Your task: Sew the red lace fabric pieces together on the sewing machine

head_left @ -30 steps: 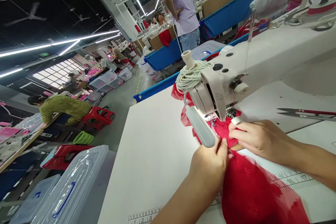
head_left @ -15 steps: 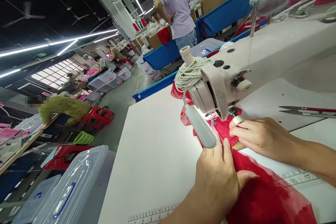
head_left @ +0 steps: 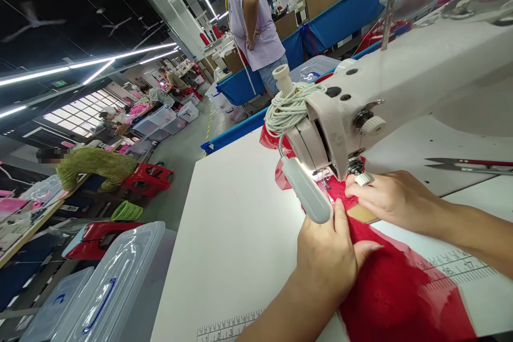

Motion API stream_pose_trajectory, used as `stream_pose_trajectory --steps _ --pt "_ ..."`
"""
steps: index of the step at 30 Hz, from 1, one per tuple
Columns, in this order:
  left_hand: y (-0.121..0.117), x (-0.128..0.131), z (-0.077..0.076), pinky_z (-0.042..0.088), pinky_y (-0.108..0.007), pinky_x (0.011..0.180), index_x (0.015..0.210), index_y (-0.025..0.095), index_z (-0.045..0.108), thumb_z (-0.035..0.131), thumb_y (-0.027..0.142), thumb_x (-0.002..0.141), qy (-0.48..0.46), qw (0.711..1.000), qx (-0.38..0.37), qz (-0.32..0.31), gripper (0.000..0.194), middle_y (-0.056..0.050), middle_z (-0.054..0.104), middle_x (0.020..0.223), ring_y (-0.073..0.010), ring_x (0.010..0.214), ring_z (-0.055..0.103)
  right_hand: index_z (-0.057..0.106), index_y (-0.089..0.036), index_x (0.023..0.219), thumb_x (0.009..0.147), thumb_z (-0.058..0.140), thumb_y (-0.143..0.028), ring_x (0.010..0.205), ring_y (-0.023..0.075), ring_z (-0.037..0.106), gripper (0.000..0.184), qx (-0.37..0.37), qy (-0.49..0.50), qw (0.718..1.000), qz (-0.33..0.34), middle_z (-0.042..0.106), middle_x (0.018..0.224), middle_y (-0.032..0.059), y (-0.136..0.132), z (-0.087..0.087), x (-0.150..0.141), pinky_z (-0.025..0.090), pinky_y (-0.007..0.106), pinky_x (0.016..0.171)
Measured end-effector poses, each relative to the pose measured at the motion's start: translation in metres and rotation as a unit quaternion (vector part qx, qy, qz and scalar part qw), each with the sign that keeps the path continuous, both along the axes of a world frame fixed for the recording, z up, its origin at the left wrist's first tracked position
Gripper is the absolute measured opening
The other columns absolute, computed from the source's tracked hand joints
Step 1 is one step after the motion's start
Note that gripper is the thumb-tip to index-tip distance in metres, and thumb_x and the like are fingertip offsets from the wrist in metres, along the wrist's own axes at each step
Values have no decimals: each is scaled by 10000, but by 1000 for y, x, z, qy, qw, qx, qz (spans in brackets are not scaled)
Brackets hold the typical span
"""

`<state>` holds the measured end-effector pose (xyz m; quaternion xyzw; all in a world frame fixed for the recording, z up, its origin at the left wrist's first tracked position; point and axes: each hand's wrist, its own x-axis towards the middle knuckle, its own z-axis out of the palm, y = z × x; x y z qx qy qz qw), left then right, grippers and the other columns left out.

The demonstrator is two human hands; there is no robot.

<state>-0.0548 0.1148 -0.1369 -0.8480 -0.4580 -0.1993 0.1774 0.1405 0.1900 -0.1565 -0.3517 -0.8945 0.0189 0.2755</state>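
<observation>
Red sheer fabric with lace (head_left: 395, 288) runs from under the head of a white sewing machine (head_left: 425, 75) down toward me. My left hand (head_left: 326, 256) lies flat on it, thumb spread to the right. A grey lamp (head_left: 306, 189) hides some of the left fingertips. Bent fingers of my right hand (head_left: 395, 197) pinch the fabric's edge, just right of the presser foot (head_left: 326, 184). Below those fingers a tan plate (head_left: 362, 214) shows on the table. The needle tip cannot be made out.
Dark-bladed snips (head_left: 467, 164) lie on the machine bed at right. Pale cord (head_left: 294, 109) is coiled on the machine head. The white tabletop (head_left: 224, 224) carries ruler markings. Lidded plastic bins (head_left: 120, 272) stand left; a person in a lilac shirt (head_left: 256, 16) stands beyond.
My left hand has shifted slightly up and left with the fabric. My right hand has moved slightly left, uncovering more of the tan plate. The standing person has turned and moved left.
</observation>
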Motion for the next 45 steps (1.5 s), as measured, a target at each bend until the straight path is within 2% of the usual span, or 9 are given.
stream_pose_trajectory --steps 5,11,16,20,24,27,33,37,45 --pt "3 -2 -4 638 -442 898 1319 8 629 453 678 1006 -2 1000 -12 10 760 -239 716 1230 -344 1076 723 604 -238 838 980 395 -154 602 151 561 266 20 -4 1000 -10 673 839 6 2 3 0 308 290 504" --pt "2 -1 -3 583 -467 994 1375 3 587 297 710 1028 -7 1000 0 16 839 -230 697 1279 -340 1157 684 696 -265 950 966 460 -188 661 174 619 249 -7 23 1000 19 716 908 20 5 1 2 402 301 546" --pt "-2 2 3 573 -460 917 1351 57 617 296 760 1004 -17 999 -1 36 847 -200 698 1259 -330 1114 669 717 -233 930 990 399 -143 688 191 612 335 66 49 997 5 744 1001 64 -5 5 -2 401 332 537" --pt "-5 5 7 543 -436 898 1347 92 621 215 745 1020 -51 998 -3 28 836 -162 710 1206 -302 1051 651 727 -212 968 966 419 -77 859 235 630 336 105 58 991 58 760 1058 86 -9 7 -3 484 360 677" --pt "-6 7 8 510 -438 921 1342 73 619 120 701 1041 -59 998 4 29 857 -143 730 1140 -298 1027 639 720 -184 1080 964 384 -55 951 224 666 378 97 66 988 104 777 1123 83 -8 3 -1 510 394 820" --pt "-6 8 8 502 -436 907 1301 76 646 144 700 1044 -60 998 8 27 841 -145 729 1157 -297 1001 639 728 -187 1064 967 380 -58 901 191 679 384 90 66 989 98 792 1052 65 -8 1 -1 501 369 777" --pt "-4 5 5 520 -416 834 1304 85 649 367 754 997 -33 999 -4 29 788 -152 723 1170 -296 977 647 748 -179 994 923 428 -56 859 186 679 350 101 67 989 88 795 1002 69 -7 2 -4 496 366 761" --pt "0 4 3 531 -424 845 1330 69 628 323 729 1019 -34 999 4 26 791 -179 706 1227 -306 1008 649 742 -169 977 908 426 -33 824 193 676 351 116 61 987 91 796 973 68 -5 6 -5 488 365 740" --pt "-1 2 5 550 -445 917 1476 31 497 344 757 990 -35 999 -18 11 887 -220 684 1262 -340 1117 656 726 -158 997 934 428 1 913 237 668 344 56 41 995 69 765 1078 124 -6 3 -5 490 403 798"
